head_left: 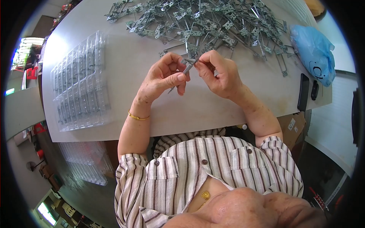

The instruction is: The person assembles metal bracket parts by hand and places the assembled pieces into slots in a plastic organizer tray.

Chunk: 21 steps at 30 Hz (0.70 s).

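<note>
The metal part (188, 69) is in the head view, held above the desk (171, 117) between the two hands, in front of the striped shirt (197, 155); it is slim and grey, tilted, with its lower end pointing toward the left forearm. The left hand (157, 79) is narrow, gripping the part between thumb and fingers; the right hand (224, 78) is closed to a pinch, its thumb and fingertips on the part's upper end, where the fingers hide the detail. Just beyond the hands lies a loose heap of metal pieces (201, 19), tangled together; to the left is a clear plastic tray (80, 83) holding rows of similar pieces; to the right are a blue plastic bag (313, 53), a long black object (303, 92) and, beside it, a smaller black object (315, 90).
</note>
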Each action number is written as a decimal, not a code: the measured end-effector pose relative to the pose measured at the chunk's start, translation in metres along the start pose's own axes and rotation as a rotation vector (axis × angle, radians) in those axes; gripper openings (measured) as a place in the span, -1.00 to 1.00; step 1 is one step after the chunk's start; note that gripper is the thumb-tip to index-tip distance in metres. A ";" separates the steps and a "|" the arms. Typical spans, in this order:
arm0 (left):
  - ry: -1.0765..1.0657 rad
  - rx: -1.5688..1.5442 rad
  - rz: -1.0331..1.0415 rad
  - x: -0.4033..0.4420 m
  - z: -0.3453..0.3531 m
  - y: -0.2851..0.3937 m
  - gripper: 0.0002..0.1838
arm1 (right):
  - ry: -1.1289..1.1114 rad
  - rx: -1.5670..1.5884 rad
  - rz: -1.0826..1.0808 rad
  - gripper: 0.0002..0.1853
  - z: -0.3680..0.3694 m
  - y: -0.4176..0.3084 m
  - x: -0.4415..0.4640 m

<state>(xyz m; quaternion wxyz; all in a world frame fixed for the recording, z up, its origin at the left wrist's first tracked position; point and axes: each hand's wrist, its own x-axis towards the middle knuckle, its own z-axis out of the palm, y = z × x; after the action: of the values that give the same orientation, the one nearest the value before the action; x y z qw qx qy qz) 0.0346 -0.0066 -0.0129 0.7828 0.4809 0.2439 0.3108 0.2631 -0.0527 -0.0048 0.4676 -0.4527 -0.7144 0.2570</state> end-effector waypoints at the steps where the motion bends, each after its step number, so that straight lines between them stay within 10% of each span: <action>1: 0.015 0.010 0.019 0.000 0.000 -0.002 -0.52 | -0.024 0.059 0.074 -0.86 -0.001 -0.001 -0.001; 21: -0.015 -0.118 0.336 0.005 -0.009 -0.002 -0.44 | -0.079 0.625 0.476 -0.82 -0.004 0.002 0.005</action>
<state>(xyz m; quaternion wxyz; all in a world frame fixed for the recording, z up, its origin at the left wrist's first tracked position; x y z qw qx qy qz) 0.0322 0.0013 -0.0190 0.7483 0.4705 0.1356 0.4476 0.2671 -0.0478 -0.0021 0.4823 -0.4312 -0.4944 0.5805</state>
